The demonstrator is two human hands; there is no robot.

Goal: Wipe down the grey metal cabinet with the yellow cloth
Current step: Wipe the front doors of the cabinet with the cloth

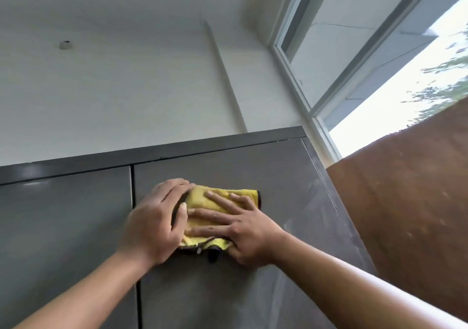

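Head view: A person is pressing a yellow cloth point(202, 198) against the upper part of the right-hand door point(266, 169) of a grey metal cabinet point(76, 227), just right of the dark seam point(132, 194) between its two doors. The cloth is lying bunched and folded on the door face, a dark trim and a small tag hanging at its lower edge.

The right hand point(244, 235) is lying flat on the cloth, its fingers point(215, 198) spread wide and straight, pushing the fabric against the metal. The left hand point(155, 223) is gripping the cloth's left end, fingers curling over the top edge and thumb point(182, 209) bearing down on the side; the hand is slightly blurred. Both bare forearms are reaching up from the bottom of the frame.

Pale streaks are showing on the door to the right of the hands. Above the cabinet, a white wall point(126, 88) is carrying a thin conduit point(225, 75) and a small hole point(65, 45). A window point(379, 62) is letting in daylight at upper right, and a brown surface point(405, 202) is filling the right edge.
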